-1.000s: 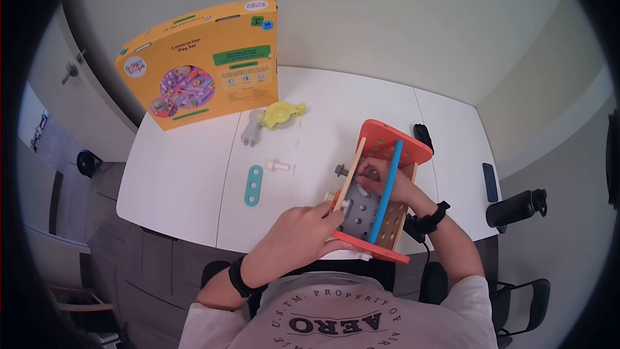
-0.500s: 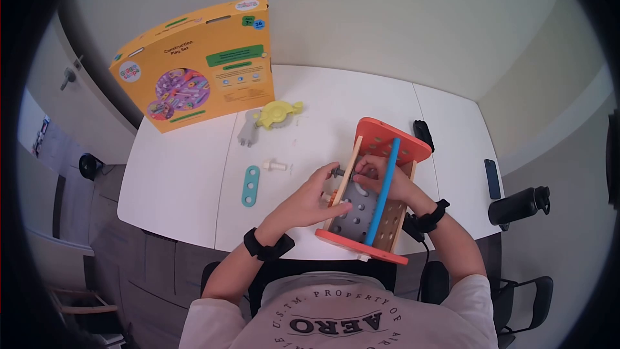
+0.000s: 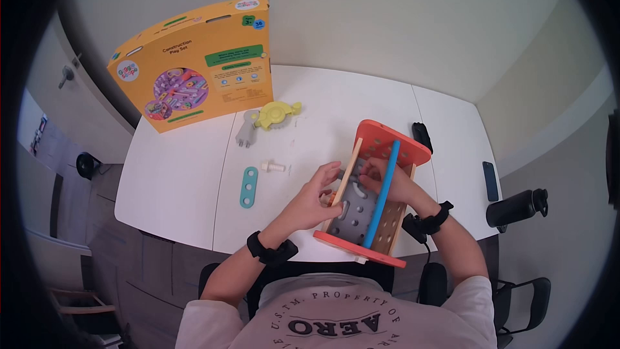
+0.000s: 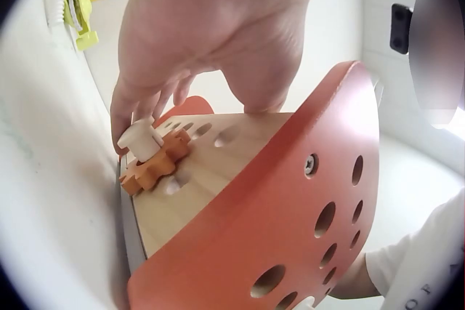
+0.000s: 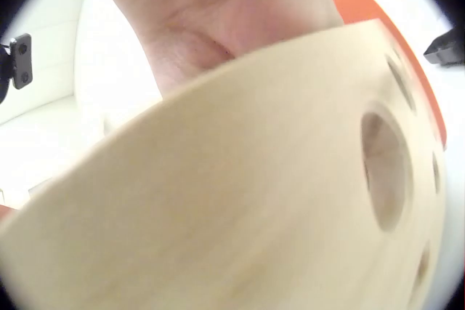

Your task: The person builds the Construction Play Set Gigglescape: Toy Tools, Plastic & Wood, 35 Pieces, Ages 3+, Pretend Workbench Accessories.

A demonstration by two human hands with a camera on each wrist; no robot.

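A toy toolbox [image 3: 349,243] with red ends, wooden sides and a blue handle [image 3: 381,200] stands near the table's front edge. My left hand [image 3: 309,199] is at its left wooden side, thumb at the top edge and nearly straight fingers at a grey bolt [image 3: 347,174] through that side. Inside the box, past the handle, the curled fingers of my right hand [image 3: 387,179] pinch at the bolt's inner end; its tip is hidden by them. In the left wrist view, an orange gear [image 4: 161,163] with a white bolt [image 4: 140,141] sits on the wooden side below my fingers.
Left of the toolbox lie a teal three-hole strip [image 3: 248,178], a white bolt [image 3: 273,167] and a yellow and grey toy saw [image 3: 276,115]. A tall yellow box [image 3: 194,58] stands behind them. A phone [image 3: 490,181] and a black bottle [image 3: 513,209] are at the right.
My left hand has moved forward along the wooden side, from the near red end and gear to the grey bolt. My right hand stays inside the toolbox with small finger shifts.
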